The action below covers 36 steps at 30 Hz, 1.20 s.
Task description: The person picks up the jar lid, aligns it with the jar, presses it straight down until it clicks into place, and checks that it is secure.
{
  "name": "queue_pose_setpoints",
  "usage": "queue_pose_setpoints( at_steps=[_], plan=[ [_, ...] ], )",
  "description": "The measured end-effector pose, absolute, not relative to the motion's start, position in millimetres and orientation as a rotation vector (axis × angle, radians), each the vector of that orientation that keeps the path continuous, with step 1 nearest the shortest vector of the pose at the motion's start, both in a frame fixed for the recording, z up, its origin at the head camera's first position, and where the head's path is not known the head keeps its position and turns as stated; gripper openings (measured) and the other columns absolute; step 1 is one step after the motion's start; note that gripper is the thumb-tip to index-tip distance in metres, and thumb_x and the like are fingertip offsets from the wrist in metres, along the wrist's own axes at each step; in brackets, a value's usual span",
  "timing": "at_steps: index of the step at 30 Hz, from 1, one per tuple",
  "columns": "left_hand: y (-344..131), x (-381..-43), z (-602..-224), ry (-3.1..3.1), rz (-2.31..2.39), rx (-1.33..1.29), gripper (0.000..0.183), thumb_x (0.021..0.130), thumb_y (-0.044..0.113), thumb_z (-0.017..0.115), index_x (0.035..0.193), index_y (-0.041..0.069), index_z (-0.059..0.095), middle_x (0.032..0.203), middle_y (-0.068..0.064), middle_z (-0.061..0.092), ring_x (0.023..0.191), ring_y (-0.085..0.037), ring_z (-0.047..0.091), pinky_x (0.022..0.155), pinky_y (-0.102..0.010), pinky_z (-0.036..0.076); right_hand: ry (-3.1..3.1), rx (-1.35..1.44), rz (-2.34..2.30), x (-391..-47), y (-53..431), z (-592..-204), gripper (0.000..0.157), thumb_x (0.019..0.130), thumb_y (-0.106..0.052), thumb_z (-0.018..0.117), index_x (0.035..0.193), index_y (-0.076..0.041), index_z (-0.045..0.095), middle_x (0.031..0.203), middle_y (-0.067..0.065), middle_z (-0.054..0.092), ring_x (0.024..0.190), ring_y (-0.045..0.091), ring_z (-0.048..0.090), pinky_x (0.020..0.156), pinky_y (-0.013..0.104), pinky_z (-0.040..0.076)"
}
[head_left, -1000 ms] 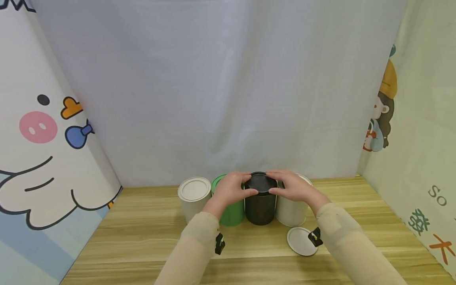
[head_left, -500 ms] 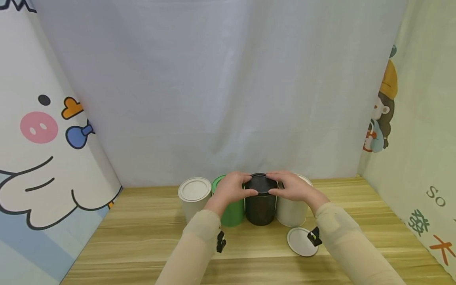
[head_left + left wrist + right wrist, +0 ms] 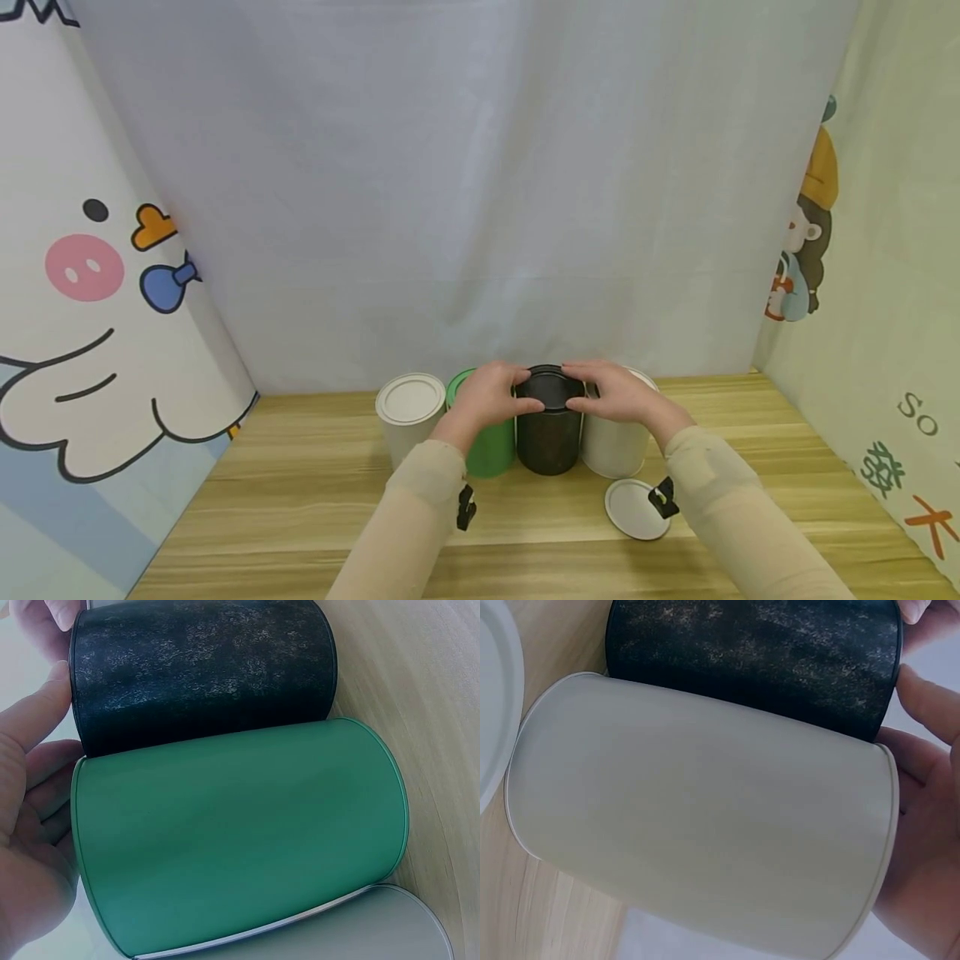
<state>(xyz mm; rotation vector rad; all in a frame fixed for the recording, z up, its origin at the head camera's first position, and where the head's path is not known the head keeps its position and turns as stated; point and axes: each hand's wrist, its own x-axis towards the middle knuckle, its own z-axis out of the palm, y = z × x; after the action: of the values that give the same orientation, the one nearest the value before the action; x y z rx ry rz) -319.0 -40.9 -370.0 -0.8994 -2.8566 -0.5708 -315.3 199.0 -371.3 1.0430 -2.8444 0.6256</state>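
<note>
A black can (image 3: 549, 442) stands upright in a row of cans, a black lid (image 3: 551, 388) on its top. My left hand (image 3: 486, 397) pinches the lid's left edge, thumb in front and fingers behind. On the opposite edge my right hand (image 3: 621, 394) does the same. Under the left hand a green can (image 3: 240, 832) touches the black one. Beneath the right hand stands a white can (image 3: 705, 802), its top mostly hidden by that hand. In the left wrist view, the left thumb (image 3: 45, 705) lies against the rim.
A second white can (image 3: 401, 429), its top covered by a white lid (image 3: 410, 398), ends the row at left. A loose round white lid (image 3: 636, 510) lies flat on the wooden table (image 3: 300, 500) near the right wrist. A grey curtain (image 3: 375, 208) hangs behind.
The black lid and both hands appear very slightly lower than one second ago. The grip looks the same, and the cans and loose white lid stay in place.
</note>
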Motion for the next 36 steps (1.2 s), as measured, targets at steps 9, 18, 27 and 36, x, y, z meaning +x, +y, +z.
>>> queue_pose_setpoints(
  at_steps=[9, 18, 27, 36],
  plan=[
    [-42.0, -317.8, -370.2, -2.855, -0.559, -0.912, 0.049, 0.09, 0.039, 0.073, 0.129, 0.009, 0.067, 0.127, -0.008, 0.066, 0.113, -0.024, 0.063, 0.093, -0.037, 0.052, -2.806, 1.071, 0.635, -317.3, 198.5, -373.3, 0.056, 0.096, -0.024, 0.067, 0.137, 0.009, 0.052, 0.139, 0.027, 0.052, 0.127, 0.047, 0.047, 0.105, 0.058, 0.038],
    [-39.9, -316.4, -370.0, -2.85, -0.53, -0.931, 0.048, 0.095, 0.035, 0.067, 0.136, 0.01, 0.062, 0.14, -0.008, 0.057, 0.127, -0.026, 0.054, 0.104, -0.039, 0.045, -2.763, 1.094, 0.625, -314.6, 194.7, -373.5, 0.049, 0.097, -0.022, 0.064, 0.135, 0.008, 0.056, 0.136, 0.025, 0.056, 0.124, 0.045, 0.05, 0.103, 0.056, 0.041],
    [-38.6, -315.8, -373.4, -2.857, -0.49, -0.918, 0.044, 0.097, 0.033, 0.064, 0.135, 0.011, 0.063, 0.14, -0.007, 0.057, 0.128, -0.025, 0.054, 0.104, -0.04, 0.045, -2.749, 1.075, 0.593, -312.7, 192.1, -373.4, 0.045, 0.097, -0.02, 0.065, 0.132, 0.007, 0.059, 0.133, 0.024, 0.058, 0.122, 0.043, 0.052, 0.102, 0.054, 0.042],
    [-37.5, -316.3, -374.0, -2.855, -0.462, -0.915, 0.044, 0.097, 0.033, 0.065, 0.134, 0.011, 0.064, 0.139, -0.007, 0.057, 0.127, -0.025, 0.055, 0.103, -0.039, 0.046, -2.753, 1.07, 0.573, -314.1, 191.6, -375.1, 0.045, 0.097, -0.022, 0.065, 0.132, 0.007, 0.06, 0.133, 0.023, 0.058, 0.123, 0.043, 0.052, 0.103, 0.054, 0.042]
  ],
)
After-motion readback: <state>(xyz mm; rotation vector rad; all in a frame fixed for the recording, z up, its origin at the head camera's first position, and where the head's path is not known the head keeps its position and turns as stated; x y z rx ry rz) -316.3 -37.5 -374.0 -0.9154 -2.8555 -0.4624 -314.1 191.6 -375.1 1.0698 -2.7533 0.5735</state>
